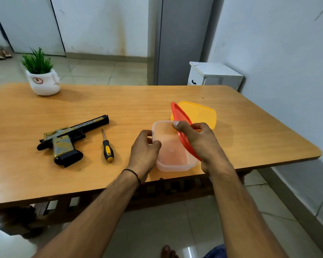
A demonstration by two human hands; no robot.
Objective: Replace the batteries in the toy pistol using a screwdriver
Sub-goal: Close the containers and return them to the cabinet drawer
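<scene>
Head: hands (145,148) (198,138) round tub (172,153), lid (176,111)

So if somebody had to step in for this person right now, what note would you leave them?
Left hand: grips the left rim of the clear box.
Right hand: fingers hold the red lid, tilted up off that box.
Yellow-lidded box sits just behind.
Toy pistol and screwdriver lie on the table, left of the hands, untouched.
Done: the box is opened; its contents are unclear.
Left: all the work on the pistol.
</scene>
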